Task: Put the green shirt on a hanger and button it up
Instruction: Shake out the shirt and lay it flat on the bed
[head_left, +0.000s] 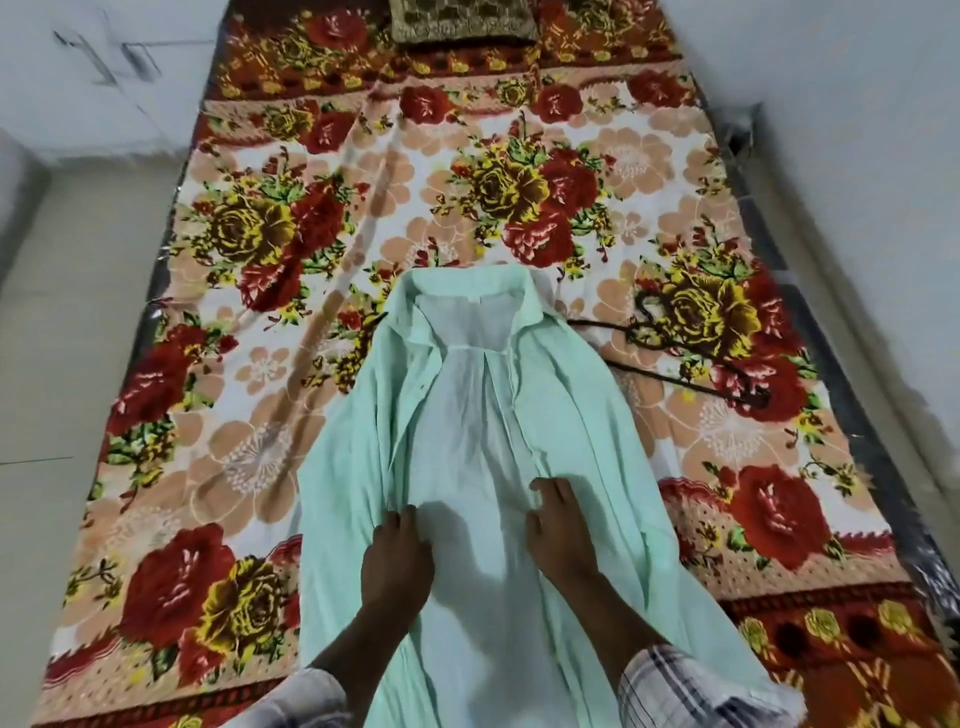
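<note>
The pale green shirt (467, 415) lies flat and unbuttoned on the bed, collar pointing away from me, its two front panels spread apart so the lighter inside shows. My left hand (397, 556) rests on the shirt by the edge of the left front panel, fingers bent onto the cloth. My right hand (561, 530) lies by the right panel's edge, fingers on the fabric. Whether either hand pinches the cloth I cannot tell. A dark hanger (691, 358) lies on the bedsheet to the right of the shirt's collar, apart from it.
The bed is covered by a floral sheet (260, 364) in red, yellow and peach. A brown patterned cushion (462, 23) sits at the far end. White walls run along both sides, and pale floor (62, 338) lies to the left.
</note>
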